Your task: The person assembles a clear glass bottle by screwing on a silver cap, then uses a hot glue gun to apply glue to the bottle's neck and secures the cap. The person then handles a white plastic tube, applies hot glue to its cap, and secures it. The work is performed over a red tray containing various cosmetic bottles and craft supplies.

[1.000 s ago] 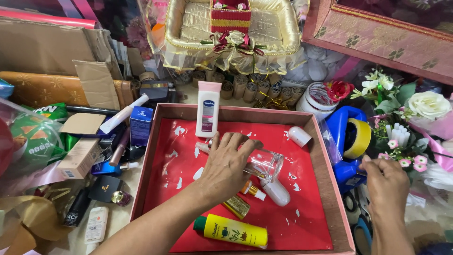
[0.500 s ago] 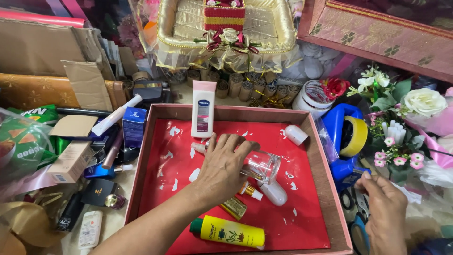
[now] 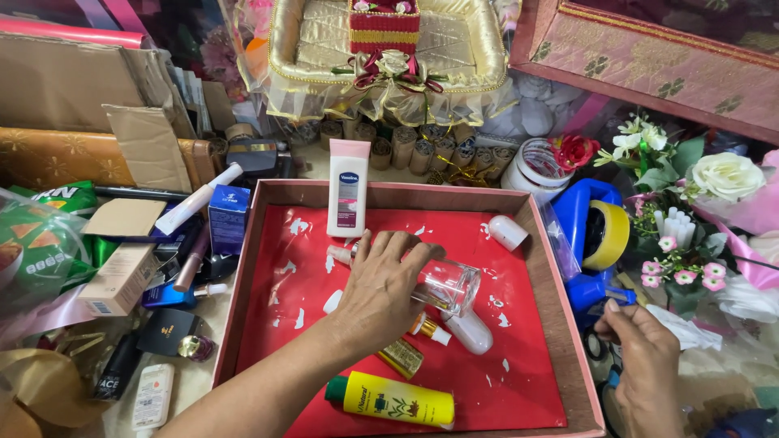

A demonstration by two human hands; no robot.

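A shallow tray with a red, scuffed floor point(image 3: 535, 381) lies in front of me. My left hand point(image 3: 381, 288) rests palm down in its middle, fingers on a clear glass bottle point(image 3: 449, 285) that lies on its side. Around it lie a white and pink lotion bottle point(image 3: 348, 188), a small white jar point(image 3: 508, 232), a white tube point(image 3: 469, 331), a small amber bottle point(image 3: 402, 358) and a yellow bottle with a green cap point(image 3: 393, 400). My right hand point(image 3: 641, 357) is outside the tray's right wall, fingers pinched near a blue tape dispenser point(image 3: 591, 235) with yellow tape.
Boxes, tubes and small cosmetic bottles point(image 3: 166, 284) crowd the left side beside cardboard point(image 3: 89, 97). A gold ruffled basket point(image 3: 389, 49) and a pink patterned box point(image 3: 665, 57) stand behind. Artificial flowers point(image 3: 698, 195) fill the right.
My left hand has stayed on the glass bottle. My right hand dropped low and then came back up towards the tape dispenser. The view has tilted slightly downward.
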